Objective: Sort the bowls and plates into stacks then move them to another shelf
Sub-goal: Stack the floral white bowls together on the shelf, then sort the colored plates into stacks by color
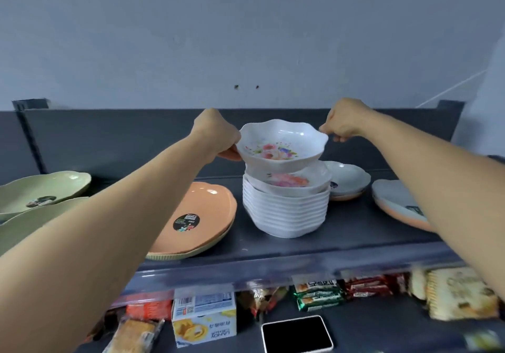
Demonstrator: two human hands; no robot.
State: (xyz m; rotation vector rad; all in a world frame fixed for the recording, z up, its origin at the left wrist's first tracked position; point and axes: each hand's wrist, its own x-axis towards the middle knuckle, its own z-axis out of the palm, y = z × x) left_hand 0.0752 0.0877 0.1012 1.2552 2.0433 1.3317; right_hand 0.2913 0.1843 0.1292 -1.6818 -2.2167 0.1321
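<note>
A white scalloped bowl with a flower print point(281, 144) hangs just above a tall stack of matching white bowls point(285, 207) in the middle of the dark shelf point(273, 246). My left hand point(216, 136) grips the bowl's left rim and my right hand point(344, 121) pinches its right rim. Orange plates point(210, 210) lie stacked left of the bowl stack. Green plates point(41, 191) sit at the far left. A pale plate on an orange one point(347, 180) lies behind the stack to the right, and another such pair point(393, 202) lies partly hidden under my right forearm.
The shelf has a raised dark back panel point(123, 139) against a grey wall. Below, a lower shelf holds snack packets point(317, 292), a carton point(203, 317), biscuit packs point(459, 295) and a phone point(296, 335) lying face up.
</note>
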